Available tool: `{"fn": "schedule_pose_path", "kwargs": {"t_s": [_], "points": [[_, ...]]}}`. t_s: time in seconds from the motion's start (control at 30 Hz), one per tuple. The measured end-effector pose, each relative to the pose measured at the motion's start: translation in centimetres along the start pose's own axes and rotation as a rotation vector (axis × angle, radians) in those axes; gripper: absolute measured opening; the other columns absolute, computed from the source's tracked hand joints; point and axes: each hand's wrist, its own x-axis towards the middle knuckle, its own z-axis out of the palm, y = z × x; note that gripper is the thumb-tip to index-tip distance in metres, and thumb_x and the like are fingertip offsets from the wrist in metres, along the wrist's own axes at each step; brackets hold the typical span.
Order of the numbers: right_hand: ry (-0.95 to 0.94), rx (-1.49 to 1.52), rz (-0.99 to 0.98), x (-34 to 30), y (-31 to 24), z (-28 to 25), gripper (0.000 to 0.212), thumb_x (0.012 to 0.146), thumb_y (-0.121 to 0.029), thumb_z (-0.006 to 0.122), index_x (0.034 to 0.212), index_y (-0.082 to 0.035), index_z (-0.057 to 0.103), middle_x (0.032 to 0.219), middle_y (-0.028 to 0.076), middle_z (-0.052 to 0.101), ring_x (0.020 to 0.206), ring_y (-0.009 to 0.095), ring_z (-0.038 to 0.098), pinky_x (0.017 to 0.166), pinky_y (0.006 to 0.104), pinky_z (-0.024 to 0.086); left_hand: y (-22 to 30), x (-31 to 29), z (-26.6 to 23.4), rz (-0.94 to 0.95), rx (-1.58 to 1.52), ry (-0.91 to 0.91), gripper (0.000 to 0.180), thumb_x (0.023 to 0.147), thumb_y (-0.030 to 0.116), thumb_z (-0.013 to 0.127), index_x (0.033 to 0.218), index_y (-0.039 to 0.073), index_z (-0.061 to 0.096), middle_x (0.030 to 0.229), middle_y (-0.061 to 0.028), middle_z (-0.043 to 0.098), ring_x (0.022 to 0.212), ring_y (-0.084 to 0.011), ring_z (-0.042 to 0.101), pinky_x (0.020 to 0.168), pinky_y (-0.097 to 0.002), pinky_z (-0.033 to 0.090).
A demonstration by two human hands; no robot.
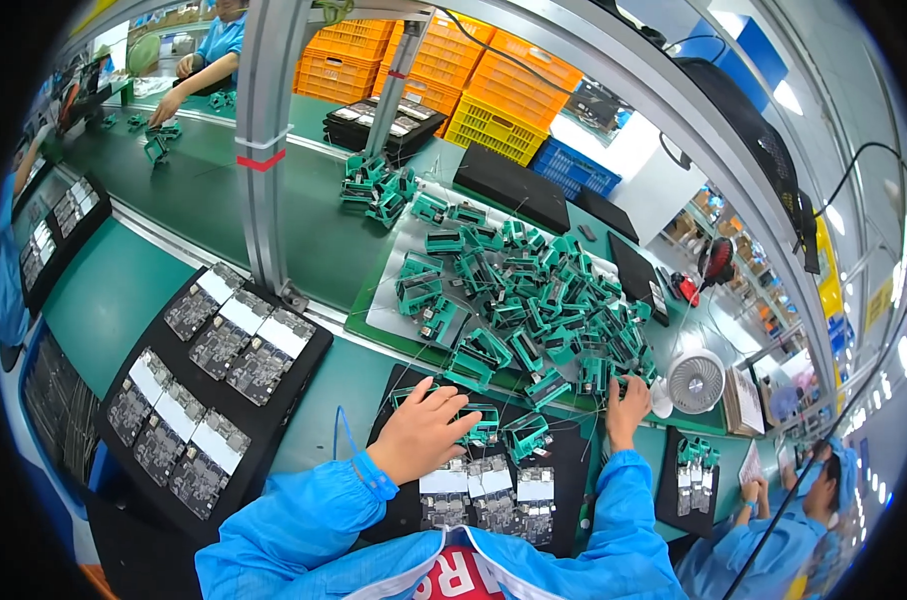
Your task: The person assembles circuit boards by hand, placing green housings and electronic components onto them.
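Observation:
My left hand [426,432] is open, its fingers spread over the upper part of a black foam tray [394,505]. Beside its fingertips lies a green plastic frame [486,425], and another green frame [527,437] rests a little to the right. Several circuit boards [494,505] with white covers lie on the tray's near half. My right hand [629,408] is at the near right edge of a heap of green frames with dark inserts and thin wires [534,290]. Its bent fingers close on a green plastic frame [594,377], partly hidden by the heap.
Left stands another black tray with circuit boards [209,350]. A metal post [264,150] rises beyond it, by a green conveyor belt [309,220]. A small white fan [696,382] stands right of the heap. Orange crates [519,85] are stacked behind. Co-workers sit far left and right.

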Motion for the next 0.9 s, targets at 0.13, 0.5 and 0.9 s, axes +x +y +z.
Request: {"fn": "schedule_pose_path", "kwargs": {"t_s": [0.13, 0.5, 0.9], "points": [[-0.23, 0.013, 0.142, 1.3, 1.2, 0.1, 0.03, 0.093, -0.044, 0.062, 0.106, -0.017, 0.07, 0.128, 0.009, 0.059, 0.122, 0.034, 0.052, 0.099, 0.0541, 0.036, -0.1, -0.1, 0.2, -0.001, -0.005, -0.001, 0.061, 0.071, 0.026, 0.085, 0.127, 0.012, 0.063, 0.126, -0.0109, 0.059, 0.127, -0.0301, 0.05, 0.112, -0.0539, 0.035], [-0.387, 0.367, -0.524, 13.5, -16.4, -6.5, 0.037, 0.085, -0.025, 0.075, 0.115, -0.007, 0.065, 0.122, 0.016, 0.063, 0.118, 0.035, 0.059, 0.1, 0.042, 0.046, -0.1, -0.2, 1.3, -0.018, -0.005, 0.021, 0.064, 0.07, 0.026, 0.084, 0.127, 0.011, 0.06, 0.129, -0.0132, 0.056, 0.128, -0.0319, 0.049, 0.113, -0.0546, 0.034], [-0.622, 0.233, -0.951, 21.6, -50.5, 15.6, 0.089, 0.071, -0.058, 0.08, 0.144, -0.019, 0.051, 0.152, 0.021, 0.04, 0.138, 0.046, 0.038, 0.114, 0.0583, 0.033, -0.1, -0.8, 2.1, -0.036, 0.035, 0.178, 0.028, 0.08, 0.018, 0.059, 0.104, 0.006, 0.068, 0.103, -0.0103, 0.059, 0.118, -0.0295, 0.053, 0.118, -0.0553, 0.029]]}}
